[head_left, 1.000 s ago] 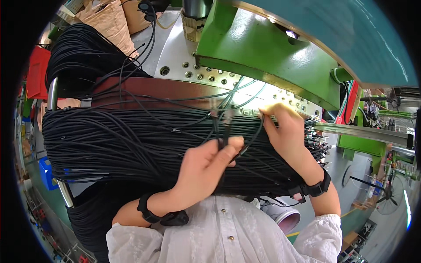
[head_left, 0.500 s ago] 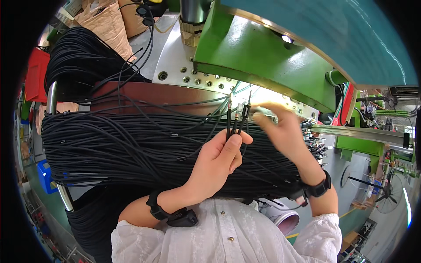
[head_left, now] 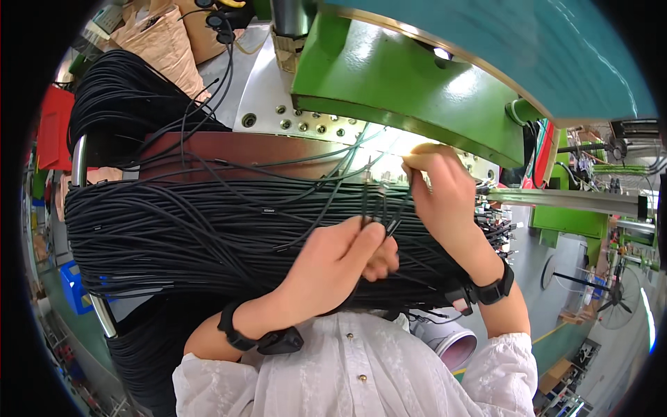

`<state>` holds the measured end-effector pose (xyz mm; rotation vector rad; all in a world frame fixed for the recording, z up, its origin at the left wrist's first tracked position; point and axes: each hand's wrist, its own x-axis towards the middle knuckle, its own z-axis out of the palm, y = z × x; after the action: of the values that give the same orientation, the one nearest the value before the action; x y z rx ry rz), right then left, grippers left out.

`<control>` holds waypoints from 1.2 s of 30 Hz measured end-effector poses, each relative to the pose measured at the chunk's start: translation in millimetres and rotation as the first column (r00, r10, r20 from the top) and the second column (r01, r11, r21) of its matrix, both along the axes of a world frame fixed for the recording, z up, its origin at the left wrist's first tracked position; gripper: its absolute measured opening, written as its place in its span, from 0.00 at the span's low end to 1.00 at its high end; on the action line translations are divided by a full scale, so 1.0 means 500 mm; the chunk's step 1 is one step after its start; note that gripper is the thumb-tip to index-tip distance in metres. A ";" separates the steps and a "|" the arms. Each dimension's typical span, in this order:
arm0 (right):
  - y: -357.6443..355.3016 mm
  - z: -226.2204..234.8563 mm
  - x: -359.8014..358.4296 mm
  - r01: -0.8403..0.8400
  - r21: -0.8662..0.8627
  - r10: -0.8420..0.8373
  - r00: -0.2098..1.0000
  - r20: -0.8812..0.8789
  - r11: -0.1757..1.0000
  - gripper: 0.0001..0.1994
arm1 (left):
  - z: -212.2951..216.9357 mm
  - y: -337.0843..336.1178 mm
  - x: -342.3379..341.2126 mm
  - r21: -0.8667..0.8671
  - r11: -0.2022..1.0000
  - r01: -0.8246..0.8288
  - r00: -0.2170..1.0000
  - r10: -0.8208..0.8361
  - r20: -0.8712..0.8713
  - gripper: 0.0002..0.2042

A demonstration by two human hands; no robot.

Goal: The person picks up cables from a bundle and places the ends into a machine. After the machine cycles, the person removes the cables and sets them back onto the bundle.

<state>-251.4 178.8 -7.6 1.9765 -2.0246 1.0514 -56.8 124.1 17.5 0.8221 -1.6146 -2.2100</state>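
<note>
While the left hand (head_left: 333,260) pinches three black cables (head_left: 372,205), the right hand (head_left: 441,184) grips one.

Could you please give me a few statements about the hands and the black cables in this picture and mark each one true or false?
1. The left hand pinches a few black cable ends upright. True.
2. The right hand rests flat on the cable bundle. False: it is raised, fingertips pinched by the metal plate.
3. The machine body above is green. True.
4. Both wrists are bare. False: each wears a black band.
</note>
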 end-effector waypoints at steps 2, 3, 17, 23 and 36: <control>0.011 -0.010 -0.001 0.017 0.118 -0.042 0.976 0.213 0.993 0.03 | 0.005 -0.006 0.007 -0.105 0.986 -0.129 0.992 0.128 -0.019 0.18; 0.017 -0.013 0.001 0.003 0.300 -0.080 0.966 0.245 0.954 0.03 | 0.007 -0.011 0.012 -0.038 0.997 -0.074 0.996 0.076 0.055 0.18; 0.013 0.015 -0.007 -0.044 0.464 -0.120 0.940 0.318 0.885 0.04 | -0.011 -0.019 -0.009 0.217 0.965 0.145 0.987 -0.155 0.030 0.21; 0.013 0.004 -0.006 -0.057 0.486 -0.115 0.941 0.317 0.872 0.05 | -0.013 -0.020 -0.009 0.246 0.958 0.149 0.987 -0.161 0.027 0.21; 0.060 0.038 -0.050 -0.009 0.261 0.071 0.971 -0.230 0.965 0.05 | 0.049 -0.032 -0.021 -0.077 0.879 0.470 0.843 -0.422 0.332 0.18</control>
<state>-276.6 209.0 11.3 2.1529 -2.0833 0.5436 -67.5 108.3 42.2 0.8420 -2.3069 -2.2886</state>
